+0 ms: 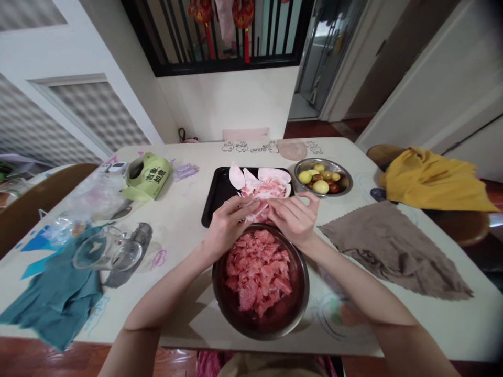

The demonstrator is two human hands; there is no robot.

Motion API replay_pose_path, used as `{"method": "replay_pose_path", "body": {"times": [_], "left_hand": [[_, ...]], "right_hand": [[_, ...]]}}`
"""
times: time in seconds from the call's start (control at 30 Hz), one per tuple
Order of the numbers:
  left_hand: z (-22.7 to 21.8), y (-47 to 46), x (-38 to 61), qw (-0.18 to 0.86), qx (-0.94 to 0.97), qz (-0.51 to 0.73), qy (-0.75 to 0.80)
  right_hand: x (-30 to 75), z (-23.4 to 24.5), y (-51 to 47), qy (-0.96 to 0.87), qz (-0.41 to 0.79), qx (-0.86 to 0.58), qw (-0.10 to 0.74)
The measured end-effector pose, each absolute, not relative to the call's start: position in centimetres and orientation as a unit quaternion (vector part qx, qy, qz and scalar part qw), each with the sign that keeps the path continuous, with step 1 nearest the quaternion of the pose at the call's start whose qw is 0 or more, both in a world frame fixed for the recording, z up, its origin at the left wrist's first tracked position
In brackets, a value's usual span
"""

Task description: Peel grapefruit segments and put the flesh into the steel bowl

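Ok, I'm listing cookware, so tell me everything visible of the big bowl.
The big bowl is round and looks like shiny metal, with a narrow rim. It stands upright on the table, near its edge. Loose chunks of pinkish-red fruit pulp heap its middle, leaving some dark inner wall bare. The left hand and right hand are by its far rim; contact is unclear.

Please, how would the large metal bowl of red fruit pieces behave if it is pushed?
The large metal bowl would probably slide rather than tip, as it looks wide. The heaped red fruit pieces may add weight and, lying loose, could shift.
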State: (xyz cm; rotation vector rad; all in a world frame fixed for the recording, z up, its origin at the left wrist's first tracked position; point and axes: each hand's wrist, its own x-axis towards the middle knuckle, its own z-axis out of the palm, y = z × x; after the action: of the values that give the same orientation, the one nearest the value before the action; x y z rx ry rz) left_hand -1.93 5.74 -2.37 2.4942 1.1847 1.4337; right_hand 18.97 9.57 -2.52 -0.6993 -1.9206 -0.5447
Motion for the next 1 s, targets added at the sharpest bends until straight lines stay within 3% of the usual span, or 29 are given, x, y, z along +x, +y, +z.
{"method": "replay_pose_path", "body": {"times": [0.3,0.47,0.73,1.0], "left_hand": [[-2.6,6.1,-2.0,0.046,0.794,0.472,0.38],[-1.9,6.1,-1.8,0.049,0.776,0.487,0.398],[-1.3,6.5,-1.6,0.447,0.646,0.492,0.376],[-2.9,7.0,-1.1,0.427,0.621,0.535,0.382]], "right_hand": [[18.9,-1.8,10.2,-0.755,-0.084,-0.354,0.545],[19.1,-1.9,10.4,-0.769,-0.099,-0.335,0.535],[19.4,-2.3,10.3,-0.794,-0.209,-0.254,0.512],[19.1,-2.6,10.5,-0.834,-0.2,-0.237,0.456]]}}
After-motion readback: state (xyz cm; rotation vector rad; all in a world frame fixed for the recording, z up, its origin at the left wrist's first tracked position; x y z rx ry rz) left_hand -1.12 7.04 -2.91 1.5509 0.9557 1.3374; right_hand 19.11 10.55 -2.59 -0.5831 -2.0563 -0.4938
